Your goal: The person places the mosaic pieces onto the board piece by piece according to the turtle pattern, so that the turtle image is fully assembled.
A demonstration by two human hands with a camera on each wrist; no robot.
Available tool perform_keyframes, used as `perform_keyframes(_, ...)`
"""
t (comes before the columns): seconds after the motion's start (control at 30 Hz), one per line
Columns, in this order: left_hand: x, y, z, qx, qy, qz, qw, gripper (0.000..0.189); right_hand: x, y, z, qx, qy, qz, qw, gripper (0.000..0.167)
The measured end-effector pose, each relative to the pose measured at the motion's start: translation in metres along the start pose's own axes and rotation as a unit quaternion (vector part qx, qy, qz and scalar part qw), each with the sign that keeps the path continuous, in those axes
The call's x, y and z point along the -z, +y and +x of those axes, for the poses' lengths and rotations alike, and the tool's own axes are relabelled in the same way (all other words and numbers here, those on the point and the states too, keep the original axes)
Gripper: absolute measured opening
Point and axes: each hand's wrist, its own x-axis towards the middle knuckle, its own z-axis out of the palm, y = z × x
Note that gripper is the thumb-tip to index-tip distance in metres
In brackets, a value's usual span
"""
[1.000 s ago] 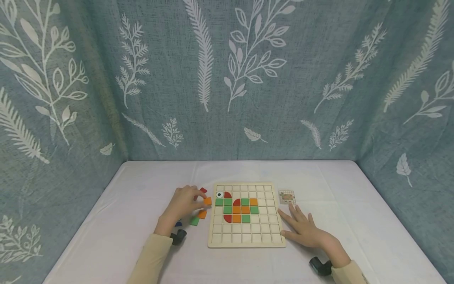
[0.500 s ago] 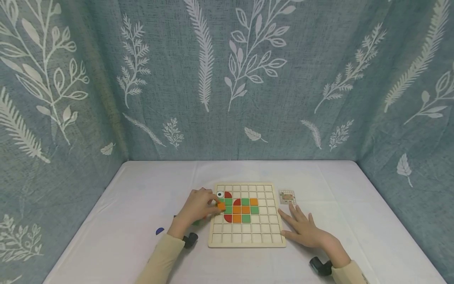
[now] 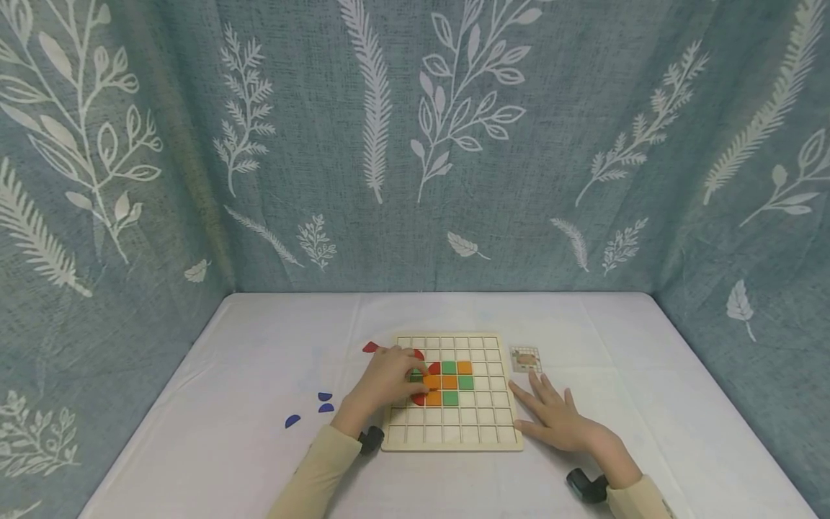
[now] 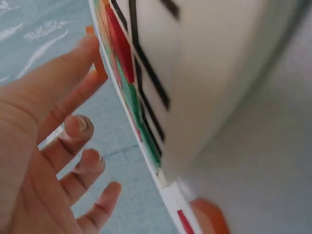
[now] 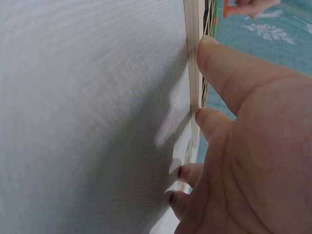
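Note:
My left hand (image 3: 385, 378) reaches over the left part of a pale wooden grid board (image 3: 454, 437), pinching an orange square tile (image 4: 100, 66) between thumb and index finger. The other fingers are spread in the left wrist view. On the board, green (image 3: 449, 398), orange (image 3: 464, 367) and red tiles (image 3: 434, 368) form a cluster, its left part hidden by the left hand. My right hand (image 3: 560, 424) lies with fingers spread at the board's right side. In the right wrist view, its thumb and index fingertip touch the board's edge (image 5: 194, 63).
Left of the board lie several blue rounded pieces (image 3: 292, 421) and a red piece (image 3: 370, 347). A small picture card (image 3: 526, 358) lies right of the board, close to the right fingertips. A patterned curtain (image 3: 415, 144) stands behind the white-covered table (image 3: 227, 404).
My left hand has carried the orange tile from the loose pieces rightward over the board, uncovering the blue pieces on the table. The right hand has stayed in place.

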Motion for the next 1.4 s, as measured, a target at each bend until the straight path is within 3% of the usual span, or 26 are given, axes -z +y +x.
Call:
perform_keyframes(0.37, -0.001, 0.02, 0.008, -0.037, -0.008, 0.005, 0.9993, 0.025, 0.002, -0.001, -0.002, 0.003, 0.004, -0.002, 1.0, 0.067)
perform_keyframes(0.87, -0.012, 0.047, 0.014, -0.015, -0.027, 0.011, 0.9995, 0.026, -0.001, -0.001, -0.001, 0.0, 0.001, -0.004, 1.0, 0.068)
perform_keyframes(1.4, -0.019, 0.056, 0.019, -0.019, -0.027, 0.041, 0.9986, 0.027, -0.001, -0.001, 0.0, 0.001, 0.002, -0.006, 1.0, 0.068)
